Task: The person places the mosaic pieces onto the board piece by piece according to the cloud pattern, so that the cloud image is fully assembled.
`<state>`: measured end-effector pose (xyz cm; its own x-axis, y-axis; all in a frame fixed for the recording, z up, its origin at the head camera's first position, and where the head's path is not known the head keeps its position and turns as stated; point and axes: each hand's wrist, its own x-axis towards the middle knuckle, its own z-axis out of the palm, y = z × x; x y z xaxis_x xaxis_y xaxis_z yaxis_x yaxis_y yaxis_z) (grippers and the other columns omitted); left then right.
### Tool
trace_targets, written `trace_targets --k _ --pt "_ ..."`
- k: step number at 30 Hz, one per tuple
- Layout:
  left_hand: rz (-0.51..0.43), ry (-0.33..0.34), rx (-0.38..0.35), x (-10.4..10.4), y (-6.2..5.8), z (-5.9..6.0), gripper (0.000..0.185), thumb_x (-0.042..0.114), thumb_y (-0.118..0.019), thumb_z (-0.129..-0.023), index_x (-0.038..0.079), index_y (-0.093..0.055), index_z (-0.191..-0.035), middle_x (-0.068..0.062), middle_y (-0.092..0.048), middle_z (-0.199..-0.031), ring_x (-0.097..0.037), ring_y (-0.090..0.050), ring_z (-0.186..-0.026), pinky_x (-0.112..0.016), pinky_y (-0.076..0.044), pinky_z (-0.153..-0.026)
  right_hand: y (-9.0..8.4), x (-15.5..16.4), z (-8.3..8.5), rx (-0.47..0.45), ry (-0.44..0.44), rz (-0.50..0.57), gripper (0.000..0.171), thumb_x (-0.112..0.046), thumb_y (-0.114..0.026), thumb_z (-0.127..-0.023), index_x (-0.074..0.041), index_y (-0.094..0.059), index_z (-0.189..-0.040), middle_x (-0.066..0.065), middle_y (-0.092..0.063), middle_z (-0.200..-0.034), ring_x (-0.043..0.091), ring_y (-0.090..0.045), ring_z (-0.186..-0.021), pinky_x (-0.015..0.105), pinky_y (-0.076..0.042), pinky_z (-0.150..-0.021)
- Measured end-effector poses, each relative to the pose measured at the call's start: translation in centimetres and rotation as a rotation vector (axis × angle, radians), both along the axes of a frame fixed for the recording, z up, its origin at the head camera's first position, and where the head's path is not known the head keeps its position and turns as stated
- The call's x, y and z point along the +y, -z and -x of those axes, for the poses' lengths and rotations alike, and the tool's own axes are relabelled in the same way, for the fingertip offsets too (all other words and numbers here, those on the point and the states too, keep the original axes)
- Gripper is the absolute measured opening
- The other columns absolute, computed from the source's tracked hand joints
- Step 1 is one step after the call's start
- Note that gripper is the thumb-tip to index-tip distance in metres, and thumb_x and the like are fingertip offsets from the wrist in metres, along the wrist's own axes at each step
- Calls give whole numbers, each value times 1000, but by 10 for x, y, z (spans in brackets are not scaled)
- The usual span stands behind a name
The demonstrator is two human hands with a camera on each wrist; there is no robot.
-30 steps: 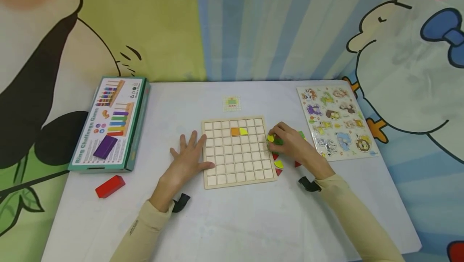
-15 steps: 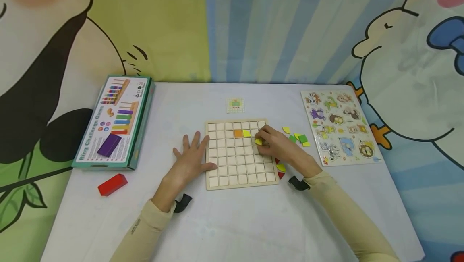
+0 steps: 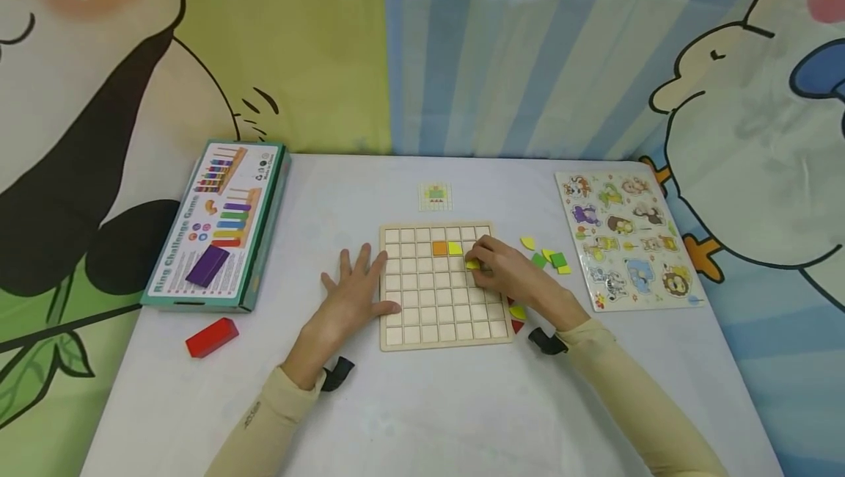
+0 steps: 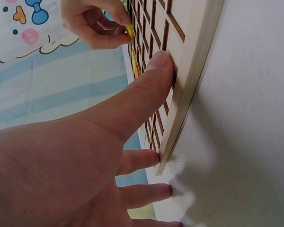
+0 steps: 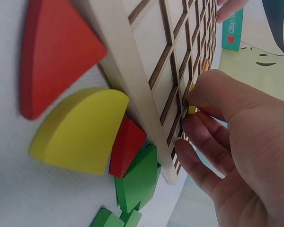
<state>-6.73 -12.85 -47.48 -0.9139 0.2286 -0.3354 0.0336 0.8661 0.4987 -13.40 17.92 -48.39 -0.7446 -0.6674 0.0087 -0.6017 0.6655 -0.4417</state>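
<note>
Head view: right hand (image 3: 511,277) pinches a small yellow piece (image 3: 472,264) over the wooden grid board (image 3: 444,330), in the row below the orange tile (image 3: 439,248) and yellow tile (image 3: 455,248). Left hand (image 3: 353,298) lies flat with spread fingers on the table (image 3: 422,403), touching the board's left edge. Loose green and yellow pieces (image 3: 548,255) lie right of the board.

Left wrist view: thumb (image 4: 146,90) presses the board's frame, fingers straight.

Right wrist view: fingertips (image 5: 203,97) grip the yellow piece at a cell; a red wedge (image 5: 52,52) and a yellow quarter-round (image 5: 80,130) lie beside the board.
</note>
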Motion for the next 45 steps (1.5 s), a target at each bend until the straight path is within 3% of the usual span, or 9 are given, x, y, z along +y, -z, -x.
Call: trace_targets --k 7,22,32,38,45 --pt "1 2 4 -1 -1 0 104 45 -79 -85 10 -20 -163 -25 -2 -169 -59 8 -150 -88 -6 -102 0 0 2 99 -32 12 20 -9 -72 -92 -6 -73 -112 7 -66 -113 18 -64 -99 33 -57 -83" --pt "8 17 -4 1 -1 0 104 45 -79 -85 9 -20 -163 -25 -2 -169 -59 7 -150 -88 -7 -102 -2 7 -2 125 -24 39 18 -11 -74 -92 -6 -74 -110 8 -67 -115 20 -65 -101 33 -58 -84" --pt "24 14 -4 -4 -1 -1 104 45 -78 -86 8 -19 -163 -26 -3 -169 -60 6 -150 -89 -8 -102 -8 38 0 133 64 48 19 -9 -76 -90 -2 -73 -108 10 -67 -114 23 -66 -98 37 -58 -82" --pt "25 17 -4 -6 0 -1 104 45 -78 -86 7 -19 -162 -27 -4 -168 -61 6 -149 -89 -9 -101 -11 68 4 72 197 21 21 -9 -73 -92 -3 -71 -112 9 -65 -117 24 -65 -102 41 -57 -84" --pt "23 32 6 0 1 1 104 44 -78 -85 6 -20 -162 -29 -5 -167 -63 5 -148 -90 -9 -100 -10 98 4 98 312 -8 22 -14 -74 -93 -3 -72 -111 11 -66 -114 27 -66 -102 46 -56 -86"
